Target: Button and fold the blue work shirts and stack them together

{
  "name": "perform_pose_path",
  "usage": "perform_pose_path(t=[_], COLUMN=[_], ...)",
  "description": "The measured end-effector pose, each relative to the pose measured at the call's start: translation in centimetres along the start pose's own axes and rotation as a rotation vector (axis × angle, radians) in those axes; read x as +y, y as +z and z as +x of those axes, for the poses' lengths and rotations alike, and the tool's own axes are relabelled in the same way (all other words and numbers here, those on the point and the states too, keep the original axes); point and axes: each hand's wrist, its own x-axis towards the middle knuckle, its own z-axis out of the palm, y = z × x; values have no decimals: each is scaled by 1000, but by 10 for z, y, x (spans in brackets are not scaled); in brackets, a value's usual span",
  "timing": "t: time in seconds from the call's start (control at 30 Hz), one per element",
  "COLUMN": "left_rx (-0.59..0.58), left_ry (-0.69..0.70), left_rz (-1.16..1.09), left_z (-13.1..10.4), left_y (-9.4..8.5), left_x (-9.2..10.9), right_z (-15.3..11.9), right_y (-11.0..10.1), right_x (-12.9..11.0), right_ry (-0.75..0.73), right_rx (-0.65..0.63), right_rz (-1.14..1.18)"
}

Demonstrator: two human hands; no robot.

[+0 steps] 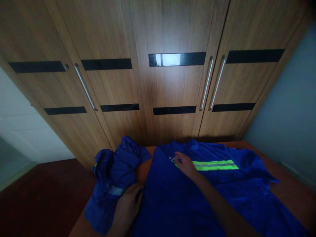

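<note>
1. Right forearm (pixel 217 200), nearest the camera, is extended over a spread blue garment (pixel 170 197); its right hand (pixel 184 163) is placed by the chest lettering (pixel 171 159), fingers loosely curled. Whether cloth is pinched cannot be told.
2. The left hand (pixel 127 205) is set at the garment's left edge, fingers bent; a grip cannot be confirmed. By this placing, both the edge and the chest seem to be brought within reach.
3. The garment is laid broadly flat, its yellow-green reflective stripe (pixel 217 165) turned up, probably so that the front can be handled evenly.
4. A crumpled blue bundle (pixel 123 161) is heaped beside it, to the left, perhaps so that the two are not tangled.
5. Both are supported by an orange-red surface (pixel 142 173), backed by a wooden wardrobe (pixel 172 89) and flanked by dark red flooring (pixel 44 197) and a bluish wall (pixel 291 98).
</note>
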Motion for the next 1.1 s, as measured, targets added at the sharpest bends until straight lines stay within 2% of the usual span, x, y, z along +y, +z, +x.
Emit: perform_pose_path(t=[0.13,0.27,0.4,0.57,0.7,0.83,0.97,1.1], left_rx=[12,62,83,52,-14,-14,-27,-44], left_ry=[94,122,118,79,9,55,183,281], left_rz=[11,52,87,178,239,229,220,263], left_z=[0,-4,-14,-25,-21,-11,5,22], left_y=[5,10,14,15,7,3,15,37], left_x=[-4,-10,-19,-30,-19,4,32,51], right_z=[56,87,102,106,101,83,36,-13], right_y=[54,87,101,102,95,77,59,58], right_x=[-24,-35,-32,-17,-16,-26,-37,-30], right_ry=[28,85,116,159,132,44,-102,-337], right_rx=[-37,-53,-73,-115,-120,-57,-16,-137], right_rz=[67,100,126,117,86,18,-53,-96])
